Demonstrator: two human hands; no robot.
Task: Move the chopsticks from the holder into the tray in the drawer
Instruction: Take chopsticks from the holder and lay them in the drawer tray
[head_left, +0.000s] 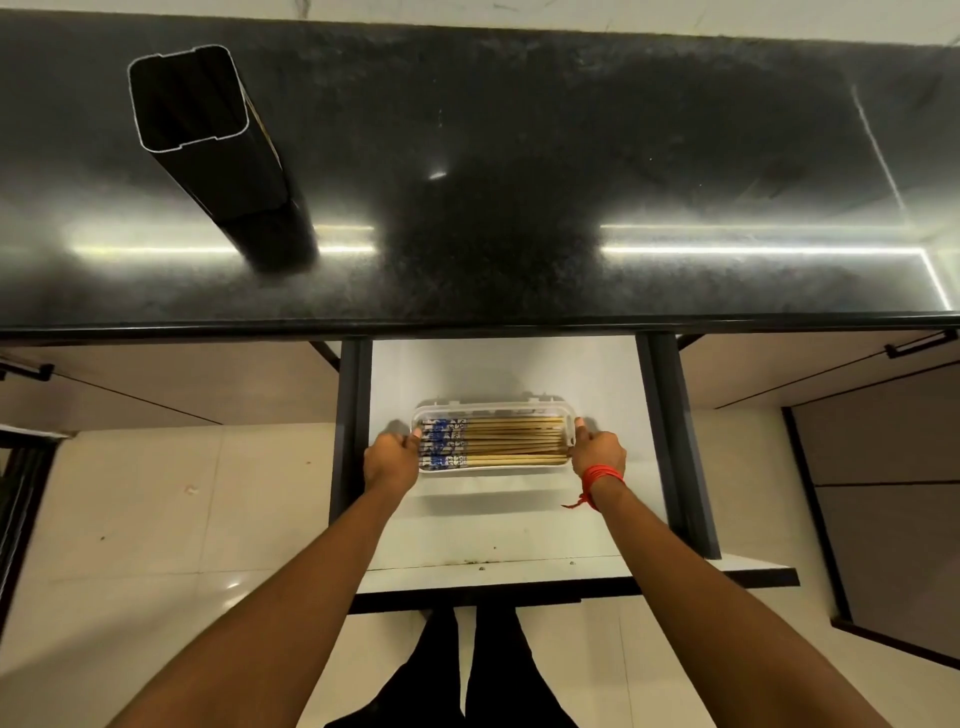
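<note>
Several wooden chopsticks (514, 439) with blue-patterned ends lie side by side in a clear plastic tray (493, 408) inside the open white drawer (498, 519). My left hand (390, 460) grips the tray's left end, thumb on the rim. My right hand (597, 448), with a red thread at the wrist, grips the tray's right end. The tall black holder (208, 145) stands on the dark countertop at the upper left; its open top looks dark and no chopsticks show in it.
The black stone countertop (519, 182) spans the top, its front edge overhanging the drawer. Dark drawer rails (675, 441) run along both sides. Closed cabinet fronts flank the drawer; pale floor tiles and my legs show below.
</note>
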